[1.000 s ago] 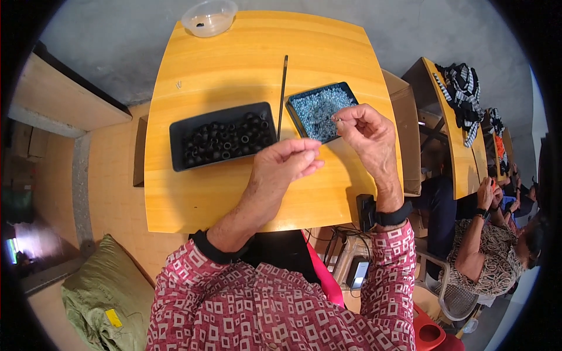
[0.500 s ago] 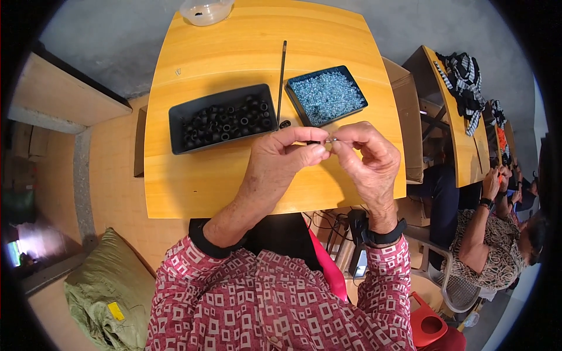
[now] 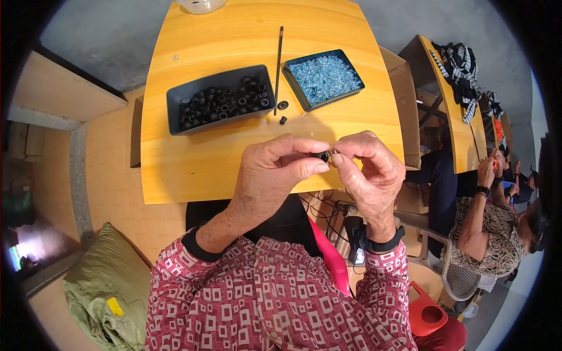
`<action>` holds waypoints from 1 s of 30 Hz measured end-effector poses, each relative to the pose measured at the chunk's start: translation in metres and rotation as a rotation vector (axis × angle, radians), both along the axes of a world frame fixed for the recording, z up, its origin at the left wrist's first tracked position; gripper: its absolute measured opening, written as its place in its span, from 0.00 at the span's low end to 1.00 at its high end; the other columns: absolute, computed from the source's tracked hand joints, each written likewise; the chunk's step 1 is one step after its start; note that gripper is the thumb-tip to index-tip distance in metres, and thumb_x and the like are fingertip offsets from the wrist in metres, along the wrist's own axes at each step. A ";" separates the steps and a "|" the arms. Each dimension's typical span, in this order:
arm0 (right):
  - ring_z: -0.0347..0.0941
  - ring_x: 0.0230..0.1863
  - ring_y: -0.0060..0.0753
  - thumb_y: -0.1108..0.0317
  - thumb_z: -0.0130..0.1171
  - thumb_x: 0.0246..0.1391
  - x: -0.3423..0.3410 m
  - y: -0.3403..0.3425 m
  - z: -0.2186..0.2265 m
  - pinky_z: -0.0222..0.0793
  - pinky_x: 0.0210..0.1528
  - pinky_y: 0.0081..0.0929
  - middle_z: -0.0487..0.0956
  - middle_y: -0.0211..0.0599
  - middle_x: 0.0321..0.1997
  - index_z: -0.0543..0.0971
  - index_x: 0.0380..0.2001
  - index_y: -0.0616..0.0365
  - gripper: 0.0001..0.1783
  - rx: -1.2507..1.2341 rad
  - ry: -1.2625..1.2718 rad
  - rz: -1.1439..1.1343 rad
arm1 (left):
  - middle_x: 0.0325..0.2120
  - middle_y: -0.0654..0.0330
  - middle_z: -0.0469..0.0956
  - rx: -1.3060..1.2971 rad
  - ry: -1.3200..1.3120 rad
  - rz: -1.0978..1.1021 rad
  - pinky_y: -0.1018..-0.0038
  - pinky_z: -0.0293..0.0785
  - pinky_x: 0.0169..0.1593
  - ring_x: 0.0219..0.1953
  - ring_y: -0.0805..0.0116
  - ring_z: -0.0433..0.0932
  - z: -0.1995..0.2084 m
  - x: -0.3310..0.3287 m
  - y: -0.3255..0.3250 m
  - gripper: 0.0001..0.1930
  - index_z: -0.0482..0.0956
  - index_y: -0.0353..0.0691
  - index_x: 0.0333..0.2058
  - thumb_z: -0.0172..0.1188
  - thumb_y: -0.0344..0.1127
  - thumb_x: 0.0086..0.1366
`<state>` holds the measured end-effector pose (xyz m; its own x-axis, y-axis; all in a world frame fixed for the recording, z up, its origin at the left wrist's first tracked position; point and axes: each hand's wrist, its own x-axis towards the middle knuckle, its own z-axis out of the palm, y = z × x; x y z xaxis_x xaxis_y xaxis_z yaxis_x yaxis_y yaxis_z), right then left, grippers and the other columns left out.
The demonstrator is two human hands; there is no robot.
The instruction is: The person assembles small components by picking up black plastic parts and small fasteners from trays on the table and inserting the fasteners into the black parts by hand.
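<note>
My left hand pinches a small black cylindrical part between thumb and fingertips. Against its right end, my right hand closes thumb and forefinger on a tiny clear piece, mostly covered by the fingertips. Both hands meet above the near edge of the wooden table. Beyond the left hand stands a black bin of similar black hollow parts. A dark shallow tray heaped with small clear bluish pieces lies beyond the right hand.
Between the containers lies a thin black rod, with a black oval part and a small black part near its lower end. A clear bowl is at the far edge. At right, another person sits by a second table.
Both hands have come down toward the table's near edge, still together. More of the black part shows in my left fingers. A small loose black part by the rod is now uncovered.
</note>
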<state>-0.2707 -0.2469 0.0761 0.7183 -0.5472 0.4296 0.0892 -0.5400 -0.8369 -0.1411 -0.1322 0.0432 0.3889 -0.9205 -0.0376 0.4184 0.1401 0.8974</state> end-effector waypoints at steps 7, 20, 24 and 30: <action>0.70 0.30 0.19 0.85 0.61 0.45 -0.005 0.009 0.002 0.67 0.34 0.17 0.77 0.32 0.30 0.77 0.31 0.64 0.08 0.357 -0.030 -0.072 | 0.38 0.55 0.80 0.096 0.390 -0.124 0.79 0.78 0.43 0.40 0.69 0.81 0.008 0.008 0.010 0.12 0.77 0.34 0.45 0.58 0.25 0.62; 0.76 0.35 0.31 0.84 0.62 0.41 -0.008 0.017 0.008 0.71 0.37 0.24 0.81 0.42 0.35 0.79 0.30 0.63 0.10 -0.092 -0.027 -0.081 | 0.36 0.57 0.80 0.107 0.663 -0.138 0.83 0.79 0.40 0.37 0.71 0.81 0.006 0.006 0.013 0.09 0.76 0.36 0.43 0.57 0.27 0.64; 0.78 0.36 0.40 0.85 0.63 0.36 -0.001 0.019 0.013 0.74 0.37 0.28 0.81 0.42 0.36 0.80 0.28 0.63 0.11 -0.407 0.002 -0.045 | 0.34 0.57 0.80 0.095 0.555 -0.075 0.83 0.78 0.39 0.35 0.72 0.81 0.005 0.003 0.013 0.08 0.77 0.35 0.40 0.60 0.28 0.62; 0.79 0.34 0.39 0.85 0.63 0.38 -0.002 0.029 0.006 0.75 0.36 0.29 0.81 0.43 0.35 0.79 0.29 0.64 0.11 -0.379 -0.020 -0.078 | 0.31 0.58 0.81 -0.009 0.248 0.159 0.82 0.76 0.38 0.33 0.73 0.80 0.002 -0.003 0.011 0.07 0.78 0.33 0.37 0.62 0.26 0.60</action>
